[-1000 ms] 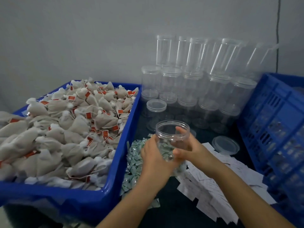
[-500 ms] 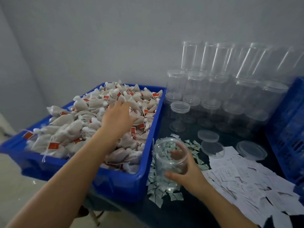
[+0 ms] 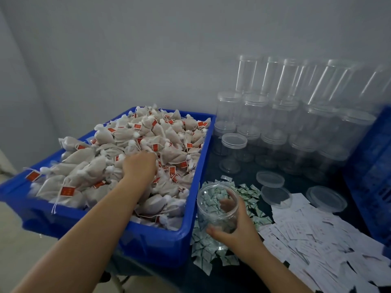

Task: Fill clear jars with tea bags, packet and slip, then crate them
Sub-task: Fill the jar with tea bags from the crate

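A blue bin (image 3: 160, 246) on the left is heaped with beige tea bags (image 3: 118, 149) bearing red tags. My left hand (image 3: 139, 167) lies knuckles-up in the heap, its fingers buried among the bags; whether they hold one is hidden. My right hand (image 3: 239, 229) grips an open clear jar (image 3: 215, 210) standing just right of the bin, on a pile of small green packets (image 3: 249, 193). White paper slips (image 3: 313, 235) spread out to the right of the jar.
Stacked lidded clear jars (image 3: 275, 115) fill the back of the dark table against the wall. Three loose clear lids (image 3: 270, 179) lie between them and the slips. A blue slatted crate (image 3: 372, 174) stands at the right edge.
My left hand left the jar, reached into the tea-bag bin, then sank deeper into the heap. The right hand keeps hold of the jar. The view has swung left.
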A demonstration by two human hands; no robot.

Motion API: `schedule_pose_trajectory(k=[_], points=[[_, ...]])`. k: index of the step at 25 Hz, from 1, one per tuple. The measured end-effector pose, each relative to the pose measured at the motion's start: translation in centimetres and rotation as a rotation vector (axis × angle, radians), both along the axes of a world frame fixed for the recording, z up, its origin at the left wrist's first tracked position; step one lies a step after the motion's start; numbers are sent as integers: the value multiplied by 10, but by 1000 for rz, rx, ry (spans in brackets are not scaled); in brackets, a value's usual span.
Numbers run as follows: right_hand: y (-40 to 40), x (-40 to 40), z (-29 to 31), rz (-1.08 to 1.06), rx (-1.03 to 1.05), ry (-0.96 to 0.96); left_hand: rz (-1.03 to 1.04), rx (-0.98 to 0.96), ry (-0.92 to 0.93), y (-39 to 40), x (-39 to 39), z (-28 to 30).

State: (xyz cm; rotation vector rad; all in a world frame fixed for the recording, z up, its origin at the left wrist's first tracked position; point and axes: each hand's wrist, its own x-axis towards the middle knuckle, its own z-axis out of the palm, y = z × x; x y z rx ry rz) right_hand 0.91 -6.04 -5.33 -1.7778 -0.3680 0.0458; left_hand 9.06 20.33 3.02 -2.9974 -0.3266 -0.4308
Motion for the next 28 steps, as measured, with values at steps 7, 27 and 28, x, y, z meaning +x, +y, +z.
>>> schedule_pose_trajectory(k=[7, 27, 28], points=[[0, 0, -1, -13, -44, -8, -89, -662, -162, 5, -4, -2], [2, -2, -10, -34, -22, -3, -732, -930, -244, -51, -43, 48], [2, -1, -10, -37, -19, -7, -784, -920, -195, -59, -49, 50]])
